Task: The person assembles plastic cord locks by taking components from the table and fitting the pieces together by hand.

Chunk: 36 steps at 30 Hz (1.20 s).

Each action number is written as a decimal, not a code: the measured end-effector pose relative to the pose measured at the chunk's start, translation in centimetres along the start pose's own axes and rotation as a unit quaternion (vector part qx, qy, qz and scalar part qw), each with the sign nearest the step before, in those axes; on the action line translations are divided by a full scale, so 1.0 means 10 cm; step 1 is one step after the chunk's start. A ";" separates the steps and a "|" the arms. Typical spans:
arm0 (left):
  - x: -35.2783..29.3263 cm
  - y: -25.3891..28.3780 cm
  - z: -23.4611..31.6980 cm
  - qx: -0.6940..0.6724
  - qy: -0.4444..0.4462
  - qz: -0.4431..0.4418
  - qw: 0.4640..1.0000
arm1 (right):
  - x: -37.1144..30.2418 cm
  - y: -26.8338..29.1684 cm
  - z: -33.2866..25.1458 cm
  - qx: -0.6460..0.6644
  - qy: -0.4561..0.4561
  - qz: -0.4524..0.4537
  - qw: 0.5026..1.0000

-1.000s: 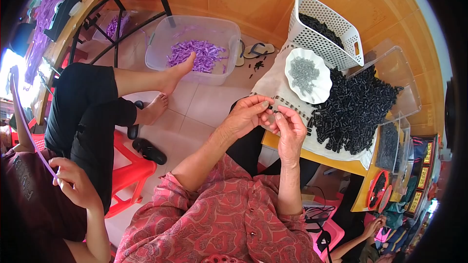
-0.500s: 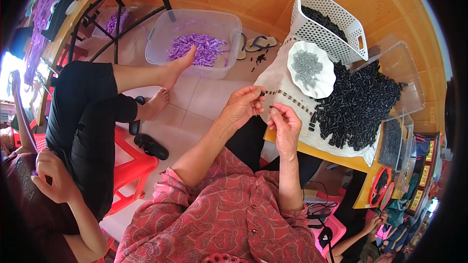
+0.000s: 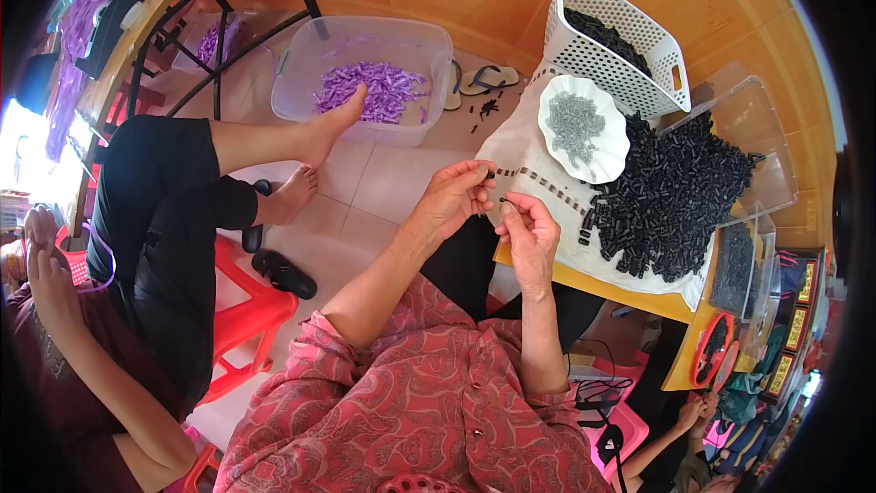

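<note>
Between the thumb and fingers of my left hand (image 3: 453, 198) is a small black piece (image 3: 491, 174). My right hand (image 3: 531, 236) is pinched closed just beside it, with a tiny dark thing at its fingertips, too small to name. Both hands hover at the near left corner of a table spread with a white cloth (image 3: 505, 139). On that cloth lies a big heap of short black pieces (image 3: 671, 205), and a row of small dark pieces (image 3: 552, 188) runs toward my hands. A white scalloped bowl (image 3: 613, 153) holds small clear-grey bits (image 3: 575, 123).
Behind the bowl stands a white perforated basket (image 3: 602, 68) with black pieces inside. A clear bin (image 3: 306, 96) of purple pieces (image 3: 370, 91) sits on the floor. At left a co-worker's bare legs (image 3: 265, 137) stretch out near a red stool (image 3: 246, 310). Slippers (image 3: 488, 80) lie by the wall.
My right hand has shifted slightly left, its fingertips nearer my left hand. At the far left, the co-worker's hand has moved up and away, and a purple ribbon loop now shows there.
</note>
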<state>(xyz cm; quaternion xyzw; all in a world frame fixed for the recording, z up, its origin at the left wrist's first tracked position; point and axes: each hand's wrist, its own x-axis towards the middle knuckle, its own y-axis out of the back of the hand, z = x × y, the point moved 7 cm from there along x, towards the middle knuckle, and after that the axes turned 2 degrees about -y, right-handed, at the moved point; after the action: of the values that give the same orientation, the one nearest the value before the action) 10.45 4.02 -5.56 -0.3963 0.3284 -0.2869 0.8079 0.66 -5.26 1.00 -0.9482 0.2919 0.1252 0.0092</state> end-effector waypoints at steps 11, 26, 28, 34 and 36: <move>-0.01 -0.05 0.00 -0.006 -0.005 -0.018 1.000 | 0.00 0.00 0.00 0.000 -0.001 0.002 1.000; -0.15 -0.34 0.00 -0.021 -0.011 -0.111 0.994 | -0.07 0.20 -0.09 0.185 0.010 0.003 0.983; -0.16 -0.37 -0.02 -0.026 -0.002 -0.116 0.993 | -0.09 0.22 -0.14 0.193 0.020 -0.001 0.981; -0.22 -0.49 -0.03 -0.052 -0.005 -0.126 0.991 | -0.18 0.28 -0.34 0.140 0.060 0.018 0.988; -0.24 -0.52 -0.03 -0.052 -0.005 -0.129 0.990 | -0.22 0.28 -0.44 0.101 0.091 0.027 0.990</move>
<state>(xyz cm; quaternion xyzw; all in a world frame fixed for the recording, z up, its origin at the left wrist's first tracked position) 7.67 2.86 -0.68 -0.4780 0.2850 -0.3697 0.7441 -1.70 -6.78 5.94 -0.9417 0.3279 0.0087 0.0752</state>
